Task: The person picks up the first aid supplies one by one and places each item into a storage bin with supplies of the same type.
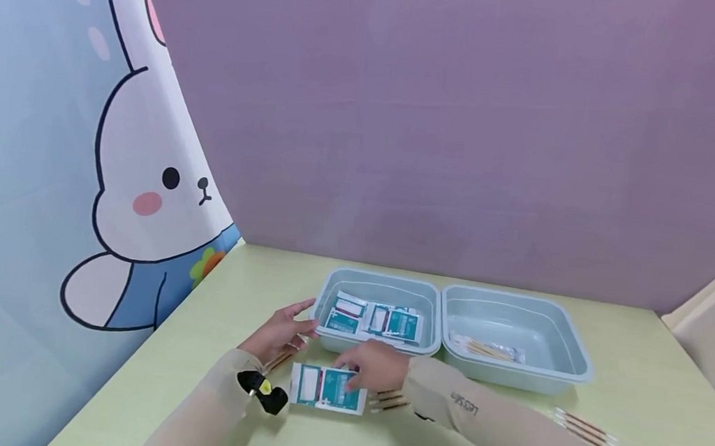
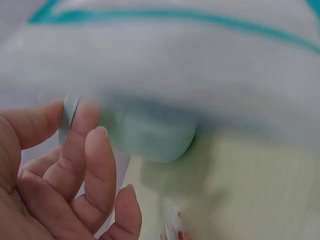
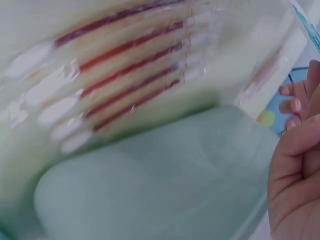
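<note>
My left hand point(image 1: 279, 332) grips the left rim of a pale blue-green plastic basin point(image 1: 384, 278), thumb and index finger at its edge point(image 2: 67, 120). In front of that basin, my right hand point(image 1: 378, 366) pinches a flat teal-and-white packet point(image 1: 309, 387) by its right part. The packet point(image 2: 150, 55) blurs across the top of the left wrist view. Inside the left basin lie similar teal-and-white packets point(image 1: 345, 313). Beneath my right wrist, a clear pack of brown-tipped cotton swabs point(image 1: 389, 400) lies on the table; this swab pack point(image 3: 130, 65) looms large in the right wrist view.
A second matching basin point(image 1: 559, 337) stands against the left one, with a clear pack of swabs point(image 1: 489, 349) on its floor. Another swab pack point(image 1: 589, 435) lies at the table's right. More swabs point(image 1: 279, 362) show beside my left hand. A purple wall point(image 1: 453, 132) rises behind.
</note>
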### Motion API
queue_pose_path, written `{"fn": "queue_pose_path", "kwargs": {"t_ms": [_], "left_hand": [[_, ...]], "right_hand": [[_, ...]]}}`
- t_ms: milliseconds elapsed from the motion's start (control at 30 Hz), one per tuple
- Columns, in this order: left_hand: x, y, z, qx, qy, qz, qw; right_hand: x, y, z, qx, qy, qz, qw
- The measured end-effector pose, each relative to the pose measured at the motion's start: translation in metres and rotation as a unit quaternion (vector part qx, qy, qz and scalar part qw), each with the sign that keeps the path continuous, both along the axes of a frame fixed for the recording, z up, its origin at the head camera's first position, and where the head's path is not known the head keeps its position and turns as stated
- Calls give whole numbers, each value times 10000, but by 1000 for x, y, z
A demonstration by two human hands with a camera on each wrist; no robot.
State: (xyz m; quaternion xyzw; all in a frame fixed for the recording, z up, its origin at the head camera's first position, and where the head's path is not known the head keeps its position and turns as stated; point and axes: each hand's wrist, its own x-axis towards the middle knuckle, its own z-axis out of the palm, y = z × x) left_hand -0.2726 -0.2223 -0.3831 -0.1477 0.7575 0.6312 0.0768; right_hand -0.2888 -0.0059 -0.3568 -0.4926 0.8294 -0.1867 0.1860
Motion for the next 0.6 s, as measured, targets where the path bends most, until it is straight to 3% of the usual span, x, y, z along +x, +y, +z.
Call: {"fn": "queue_pose_path", "kwargs": {"t_ms": [200, 467, 600], "left_hand": [[0, 2, -1, 47, 87, -7, 10000], [6, 1, -2, 178, 293, -100, 9994], [7, 0, -3, 221, 291, -105, 9993]], "right_hand": [[-3, 23, 21, -443, -1008, -536, 9925], [-20, 44, 50, -1006, -1192, -1195, 9805], [-30, 49, 63, -1281, -959, -1366, 9776]]}}
